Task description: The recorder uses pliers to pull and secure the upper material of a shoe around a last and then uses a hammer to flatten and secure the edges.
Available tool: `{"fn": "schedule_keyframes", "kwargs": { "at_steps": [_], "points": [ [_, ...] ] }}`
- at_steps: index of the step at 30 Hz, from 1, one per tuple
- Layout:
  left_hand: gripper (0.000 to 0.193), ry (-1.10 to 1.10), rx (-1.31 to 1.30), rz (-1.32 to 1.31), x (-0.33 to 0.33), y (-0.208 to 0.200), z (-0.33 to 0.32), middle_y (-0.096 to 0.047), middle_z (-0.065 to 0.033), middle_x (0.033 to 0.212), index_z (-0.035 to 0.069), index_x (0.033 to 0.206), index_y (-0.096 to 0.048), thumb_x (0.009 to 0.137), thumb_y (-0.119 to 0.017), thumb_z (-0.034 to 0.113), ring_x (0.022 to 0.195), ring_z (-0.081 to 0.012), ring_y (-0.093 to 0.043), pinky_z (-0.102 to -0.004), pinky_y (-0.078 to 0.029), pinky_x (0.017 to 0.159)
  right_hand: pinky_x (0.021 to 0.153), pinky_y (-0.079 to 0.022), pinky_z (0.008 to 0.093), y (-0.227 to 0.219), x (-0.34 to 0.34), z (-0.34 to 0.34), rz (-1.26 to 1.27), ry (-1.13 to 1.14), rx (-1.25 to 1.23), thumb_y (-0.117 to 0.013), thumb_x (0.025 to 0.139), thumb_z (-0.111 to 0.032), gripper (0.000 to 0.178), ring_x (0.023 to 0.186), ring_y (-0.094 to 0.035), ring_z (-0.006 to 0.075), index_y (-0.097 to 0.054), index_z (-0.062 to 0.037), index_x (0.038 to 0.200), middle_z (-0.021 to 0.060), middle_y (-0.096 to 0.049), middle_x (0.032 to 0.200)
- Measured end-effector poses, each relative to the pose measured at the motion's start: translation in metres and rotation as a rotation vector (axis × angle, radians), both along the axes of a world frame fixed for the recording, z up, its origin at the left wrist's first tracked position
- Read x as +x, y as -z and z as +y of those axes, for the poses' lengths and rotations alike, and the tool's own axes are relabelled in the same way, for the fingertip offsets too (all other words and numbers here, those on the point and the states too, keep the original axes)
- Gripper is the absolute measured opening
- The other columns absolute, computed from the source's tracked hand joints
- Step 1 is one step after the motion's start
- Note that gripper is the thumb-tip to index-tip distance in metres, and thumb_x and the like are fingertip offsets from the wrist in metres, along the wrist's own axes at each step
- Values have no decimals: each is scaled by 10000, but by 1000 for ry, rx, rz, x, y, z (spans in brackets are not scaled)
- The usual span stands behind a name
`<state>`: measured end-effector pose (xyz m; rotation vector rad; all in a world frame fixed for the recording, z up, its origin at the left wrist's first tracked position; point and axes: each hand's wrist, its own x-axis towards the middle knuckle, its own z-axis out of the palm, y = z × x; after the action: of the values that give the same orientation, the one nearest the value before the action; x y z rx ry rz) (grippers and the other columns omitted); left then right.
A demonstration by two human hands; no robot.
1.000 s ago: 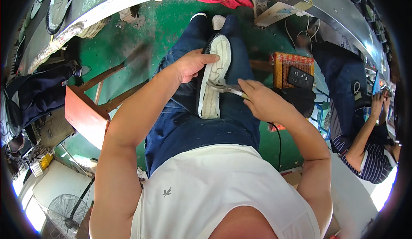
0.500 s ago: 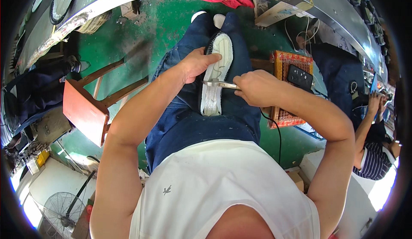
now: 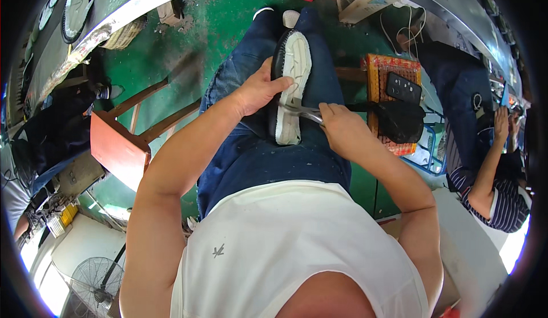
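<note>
An upturned shoe [image 3: 298, 61] lies lengthwise across my thighs, its pale cream underside facing up and its dark stitched edge on the left. My left hand [image 3: 261, 89] is closed round the shoe's left side, with the thumb pressed onto the underside; the other fingers are mostly hidden. In my right hand [image 3: 346, 128] is a silver metal hand tool [image 3: 308, 113], gripped by its handle. Its head is blurred and lies over the middle of the underside, so I cannot tell its exact kind or whether it touches.
A curved metal worktable [image 3: 142, 7] with several shoe parts spans the far side. An orange-topped wooden stool [image 3: 119, 147] is at left. At right, a woven seat [image 3: 383, 72] bears a phone [image 3: 404, 88] and black pouch [image 3: 399, 123]. A co-worker's arm [image 3: 490, 161] shows farther right.
The tool's head has shifted slightly right and blurred, and my right hand has moved right and nearer me. The shoe sits slightly farther off. A black pouch now shows on the woven seat.
</note>
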<state>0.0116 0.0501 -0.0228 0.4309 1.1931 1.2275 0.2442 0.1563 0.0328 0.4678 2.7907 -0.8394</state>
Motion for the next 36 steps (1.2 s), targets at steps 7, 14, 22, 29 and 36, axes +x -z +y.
{"fn": "schedule_keyframes", "kwargs": {
  "at_steps": [7, 14, 22, 29, 36],
  "points": [
    [745, -42, -121, 236, 22, -3, -6, -513, -169, 1420, 1, 1548, -198, 963, -645, 121, 1314, -237, -505, -361, -389, 1130, 755, -535, 489, 1, 5, 22, -355, 10, -349, -651, 919, -172, 206, 869, -677, 386, -608, -25, 1057, 186, -669, 933],
    [875, -152, -43, 102, 47, 1, -36, -375, -115, 1548, 135, 1624, -1, 985, -595, 65, 1404, -215, -381, -336, -301, 1172, 719, -557, 461, 2, 28, -16, -111, -82, -57, -634, 887, -128, 157, 834, -686, 354, -582, -6, 971, 187, -659, 891],
    [935, -49, 19, 510, 57, 15, -49, -319, -189, 1570, 17, 1587, 99, 973, -604, 78, 1437, -239, -346, -351, -280, 1184, 639, -553, 372, 20, 22, 23, -350, -241, -460, -675, 896, -169, 167, 774, -705, 236, -647, -5, 902, 133, -702, 840],
    [1104, 123, -52, 349, 51, 27, -73, -147, -165, 1655, 167, 1553, 306, 952, -609, 17, 1497, -234, -210, -332, -193, 1207, 533, -519, 301, 7, 12, 66, -726, 58, -1048, -675, 927, -219, 220, 655, -660, 133, -673, 0, 950, 98, -714, 863],
    [1135, 248, -60, 835, 47, 3, -66, -148, -278, 1619, 41, 1572, 180, 902, -727, 166, 1516, -309, -211, -372, -205, 1221, 747, -492, 491, 9, -6, 7, -65, 215, -512, -492, 1043, -353, 406, 807, -647, 451, -589, 32, 956, 254, -656, 855]
  ]
}}
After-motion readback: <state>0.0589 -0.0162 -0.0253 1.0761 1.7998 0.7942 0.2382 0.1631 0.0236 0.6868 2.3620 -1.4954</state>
